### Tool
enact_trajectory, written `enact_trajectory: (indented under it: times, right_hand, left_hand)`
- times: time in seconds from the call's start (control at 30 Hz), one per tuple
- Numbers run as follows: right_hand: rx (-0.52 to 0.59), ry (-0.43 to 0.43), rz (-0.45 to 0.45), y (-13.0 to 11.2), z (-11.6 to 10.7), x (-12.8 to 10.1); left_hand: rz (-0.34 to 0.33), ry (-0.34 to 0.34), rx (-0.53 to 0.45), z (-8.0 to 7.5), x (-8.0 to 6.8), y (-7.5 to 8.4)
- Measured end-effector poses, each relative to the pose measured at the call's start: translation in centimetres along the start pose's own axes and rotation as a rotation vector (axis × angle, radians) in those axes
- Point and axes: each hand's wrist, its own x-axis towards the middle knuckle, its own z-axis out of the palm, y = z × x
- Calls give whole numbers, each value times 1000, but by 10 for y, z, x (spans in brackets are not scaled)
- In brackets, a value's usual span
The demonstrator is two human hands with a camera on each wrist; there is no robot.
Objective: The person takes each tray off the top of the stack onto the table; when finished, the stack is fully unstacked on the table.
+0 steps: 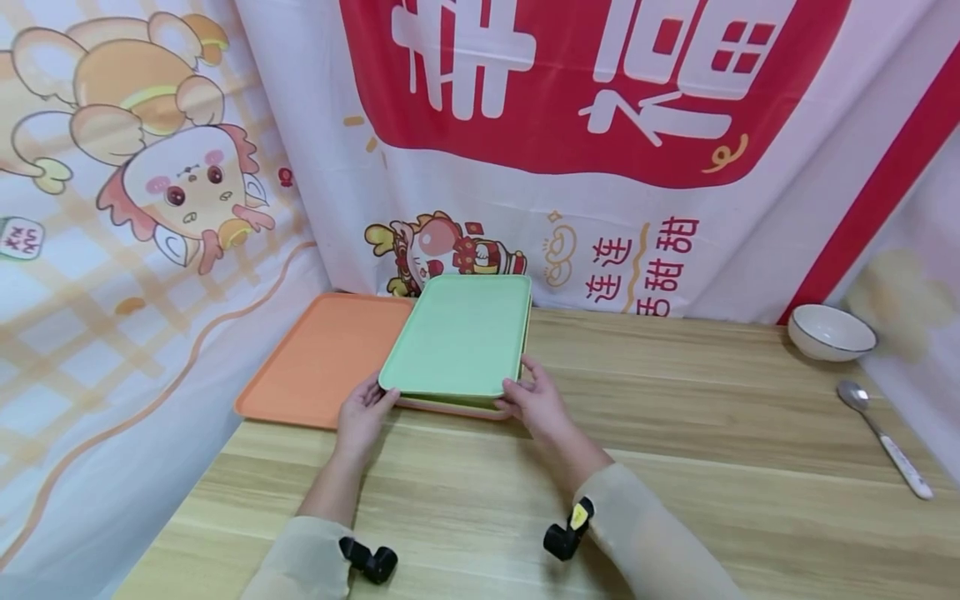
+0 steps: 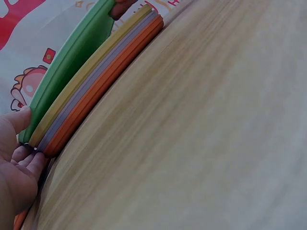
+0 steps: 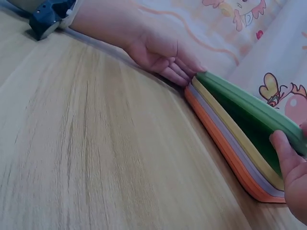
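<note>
Green tray, long axis away, near edge lifted; left hand, right hand grip corners

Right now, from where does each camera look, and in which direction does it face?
Head: above the table, facing forward and down at the green tray; both hands and sleeves show.
Left wrist: low beside the left hand, facing along the tray stack.
Right wrist: low near the right hand, facing the left hand opposite.
Both wrist views share the stack's edge.
</note>
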Motion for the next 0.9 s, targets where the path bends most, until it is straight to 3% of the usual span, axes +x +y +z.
enact_trajectory:
  times: [0.37, 0.67, 0.9]
  right_hand:
    - [86, 27, -45, -8, -10, -6]
    - [74, -21, -108, -32, -37, -25]
    - [42, -20, -117, -47, -67, -45]
  left_hand:
    - [54, -52, 74, 2, 2, -7]
    - [87, -45, 164, 3, 3, -10]
    - [73, -46, 161, 5, 2, -10]
